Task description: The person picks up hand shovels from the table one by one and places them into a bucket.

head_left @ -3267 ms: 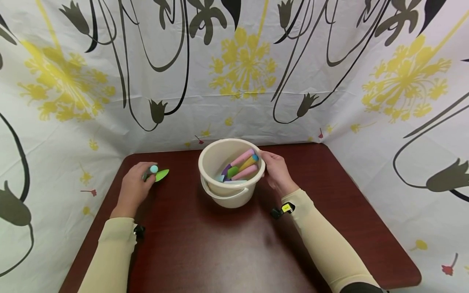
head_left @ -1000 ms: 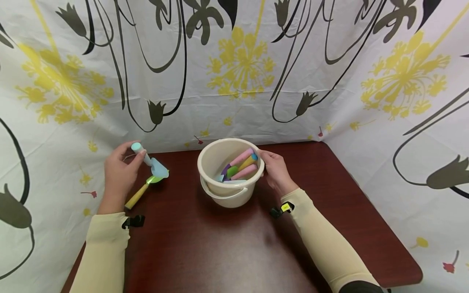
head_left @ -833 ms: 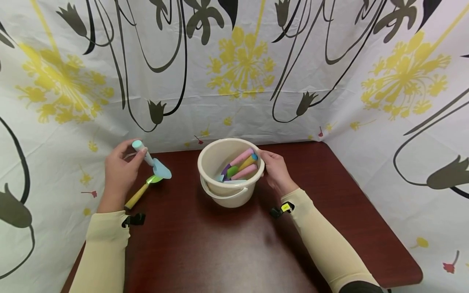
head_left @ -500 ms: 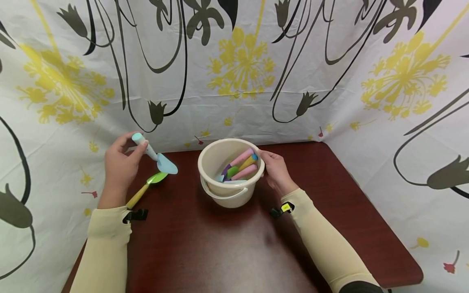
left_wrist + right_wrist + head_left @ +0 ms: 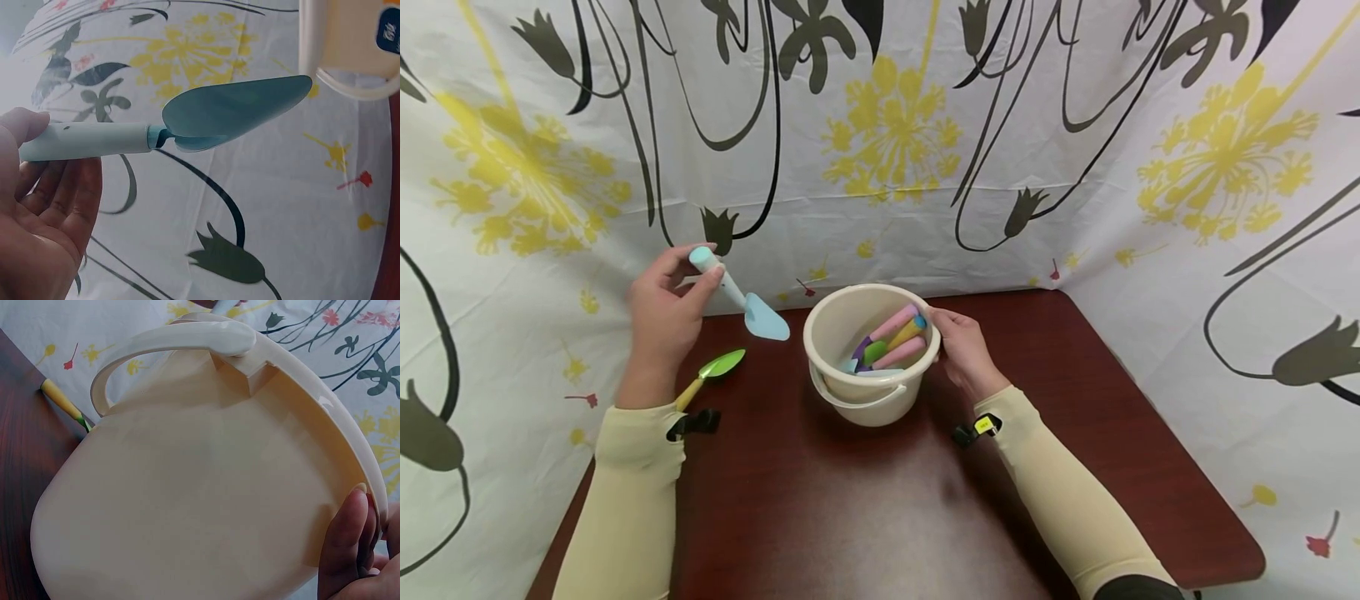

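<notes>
**Above a dark table: left hand lifts a blue toy trowel beside a cream bucket**

On a dark red-brown table (image 5: 865, 508) w/ a floral curtain (image 5: 895, 142) hung behind and at both sides, a person in pale yellow sleeves works w/ both hands.

Left hand (image 5: 662, 321): raised off the table, thumb and fingers curled round the pale handle of a light blue trowel (image 5: 743, 298). Handle end points up and away; blade slants down toward the bucket, tip just short of its rim, not touching. Left wrist view shows the same trowel (image 5: 187, 125) lying sideways across the fingers, thumb tip on the handle end, blade hollow side visible against the curtain.

Below that hand, a 2nd trowel w/ green blade and yellow handle (image 5: 711, 373) lies flat on the table, apart from the bucket.

Cream bucket (image 5: 871, 400) stands upright near table centre, toward the back; its bail handle hangs down the near side. Inside: several toy tools w/ pink, yellow-and-blue handles and purple, green blades (image 5: 891, 342), leaning toward the right wall.

Right hand (image 5: 966, 346): fingers wrapped on the bucket's right rim and wall, steadying it. Right wrist view confirms it: fingertips (image 5: 347, 544) pressed against the outer wall (image 5: 187, 500) just under the rim.
</notes>
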The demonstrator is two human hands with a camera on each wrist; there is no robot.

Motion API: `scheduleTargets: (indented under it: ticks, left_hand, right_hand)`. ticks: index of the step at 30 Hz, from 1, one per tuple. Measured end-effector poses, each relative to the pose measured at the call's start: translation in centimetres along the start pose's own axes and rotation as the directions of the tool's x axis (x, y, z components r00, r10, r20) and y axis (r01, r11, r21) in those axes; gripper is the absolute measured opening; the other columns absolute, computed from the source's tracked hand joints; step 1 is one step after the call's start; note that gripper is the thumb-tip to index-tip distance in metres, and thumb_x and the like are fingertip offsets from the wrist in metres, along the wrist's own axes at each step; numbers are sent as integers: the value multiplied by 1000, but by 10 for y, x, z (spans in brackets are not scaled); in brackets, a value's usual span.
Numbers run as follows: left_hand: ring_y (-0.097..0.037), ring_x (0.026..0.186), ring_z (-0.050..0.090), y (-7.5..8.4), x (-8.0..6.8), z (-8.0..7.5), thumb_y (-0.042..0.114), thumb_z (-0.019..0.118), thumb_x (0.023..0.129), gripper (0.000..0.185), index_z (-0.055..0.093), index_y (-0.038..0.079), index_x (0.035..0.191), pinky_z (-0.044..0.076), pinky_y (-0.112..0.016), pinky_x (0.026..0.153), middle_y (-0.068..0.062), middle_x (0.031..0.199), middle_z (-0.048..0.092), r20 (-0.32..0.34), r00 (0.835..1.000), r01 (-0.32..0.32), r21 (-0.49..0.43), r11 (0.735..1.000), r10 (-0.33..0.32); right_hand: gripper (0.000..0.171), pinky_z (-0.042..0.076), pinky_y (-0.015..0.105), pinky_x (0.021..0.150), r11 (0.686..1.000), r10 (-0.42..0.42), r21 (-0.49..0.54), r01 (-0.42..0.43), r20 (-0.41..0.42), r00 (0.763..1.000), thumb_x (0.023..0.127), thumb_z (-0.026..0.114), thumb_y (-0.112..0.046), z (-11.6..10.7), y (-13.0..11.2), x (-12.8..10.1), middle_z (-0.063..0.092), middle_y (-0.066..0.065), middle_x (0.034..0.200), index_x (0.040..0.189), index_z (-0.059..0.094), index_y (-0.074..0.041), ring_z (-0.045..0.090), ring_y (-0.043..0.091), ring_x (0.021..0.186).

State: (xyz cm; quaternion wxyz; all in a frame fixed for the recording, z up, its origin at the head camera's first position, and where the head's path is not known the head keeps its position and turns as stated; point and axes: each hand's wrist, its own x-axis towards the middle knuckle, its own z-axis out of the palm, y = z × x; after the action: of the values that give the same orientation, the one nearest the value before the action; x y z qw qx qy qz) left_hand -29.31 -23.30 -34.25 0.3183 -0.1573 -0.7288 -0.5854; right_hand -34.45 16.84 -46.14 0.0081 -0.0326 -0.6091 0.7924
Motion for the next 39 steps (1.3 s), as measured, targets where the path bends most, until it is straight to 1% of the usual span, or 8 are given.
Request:
scheduleTargets:
  ticks: [5, 10, 14, 17, 24, 28, 33, 39]
  left_hand:
    - [-14, 97, 72, 9, 7, 14, 6, 80, 102, 28, 78, 4, 129, 59, -20, 82, 1, 109, 78, 34, 999, -18, -27, 999, 19]
    - [-15, 98, 71, 17, 13, 28, 5, 79, 103, 28, 76, 0, 130, 59, -22, 86, 2, 110, 77, 88, 996, -29, -52, 998, 33]
    - [-15, 101, 71, 23, 17, 39, 8, 79, 103, 31, 75, 1, 134, 59, -22, 86, 4, 113, 75, 140, 989, -34, -18, 999, 36]
    - [-15, 103, 70, 24, 19, 47, 11, 79, 104, 32, 76, 3, 134, 59, -23, 87, 3, 114, 74, 178, 983, -35, 4, 999, 34]
    - [-18, 105, 69, 16, 21, 62, 12, 79, 104, 31, 76, 5, 134, 59, -25, 87, -4, 118, 73, 271, 962, -48, 14, 999, 42]
    - [-19, 106, 69, 10, 21, 71, 14, 80, 104, 30, 76, 6, 133, 60, -27, 87, -7, 119, 74, 318, 947, -68, 68, 995, 43]
    - [-23, 107, 70, 1, 20, 83, 12, 80, 103, 31, 76, 6, 133, 61, -36, 90, -10, 118, 75, 352, 935, -79, 97, 992, 40]
    - [-30, 109, 72, -5, 18, 95, 10, 82, 102, 27, 76, 3, 127, 62, -51, 94, -14, 117, 74, 403, 914, -91, 108, 990, 40]
  right_hand:
    - [37, 45, 22, 45, 1000, -4, -5, 4, 6, 1000, 111, 69, -27, 0, -1, -1, 73, 2, 79, 129, 76, 4, 56, 9, 52]
    - [37, 44, 21, 45, 1000, -7, 0, 7, 18, 1000, 112, 67, -26, -1, -2, -3, 71, 2, 78, 132, 75, 5, 55, 9, 51]
    - [37, 44, 21, 45, 1000, -4, 3, 4, 19, 1000, 112, 67, -25, -2, -2, -3, 72, 2, 79, 133, 74, 4, 55, 8, 51]
    - [33, 44, 21, 45, 1000, -5, 3, 5, 10, 1000, 112, 67, -24, -1, -1, -3, 71, 2, 77, 128, 76, 3, 54, 9, 50]
    - [26, 43, 22, 46, 1000, -9, 26, 9, 6, 1000, 111, 70, -25, 0, 0, -2, 67, 2, 75, 112, 78, 0, 54, 10, 52]
    - [29, 42, 22, 46, 1000, -13, 27, 13, 6, 1000, 111, 70, -25, 0, 0, -3, 67, 2, 76, 115, 77, 3, 55, 10, 52]
    - [33, 43, 21, 46, 1000, -4, 15, 4, 13, 1000, 111, 70, -27, 0, -2, -4, 69, 3, 78, 123, 77, 3, 56, 10, 53]
    - [28, 43, 22, 46, 1000, 0, 9, 0, 9, 1000, 110, 70, -27, 0, -1, -3, 68, 2, 76, 114, 80, -1, 55, 10, 53]
